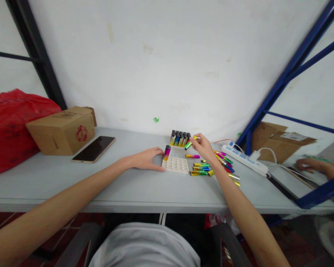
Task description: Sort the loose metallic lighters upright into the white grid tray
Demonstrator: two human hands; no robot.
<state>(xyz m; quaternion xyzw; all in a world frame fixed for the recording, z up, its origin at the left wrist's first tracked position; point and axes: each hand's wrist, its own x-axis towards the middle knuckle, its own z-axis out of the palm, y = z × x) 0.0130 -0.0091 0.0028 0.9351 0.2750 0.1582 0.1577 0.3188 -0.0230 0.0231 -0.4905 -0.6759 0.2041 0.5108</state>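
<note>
A white tray with rows of round holes lies on the table. One purple-and-yellow lighter stands upright in its back left corner. My left hand curves around the tray's left end, thumb at the front corner and fingertips at the back corner by that lighter. Between the thumb and fingers of my right hand is a green-and-yellow lighter, tilted, with its dark end down to the left. It hangs above the tray's back right side. Behind, a second white tray bears several upright lighters.
Loose shiny lighters lie in a pile under my right forearm. A white power strip is farther right. To the left are a phone, a cardboard box and a red bag. Another person's hand shows beyond the blue frame.
</note>
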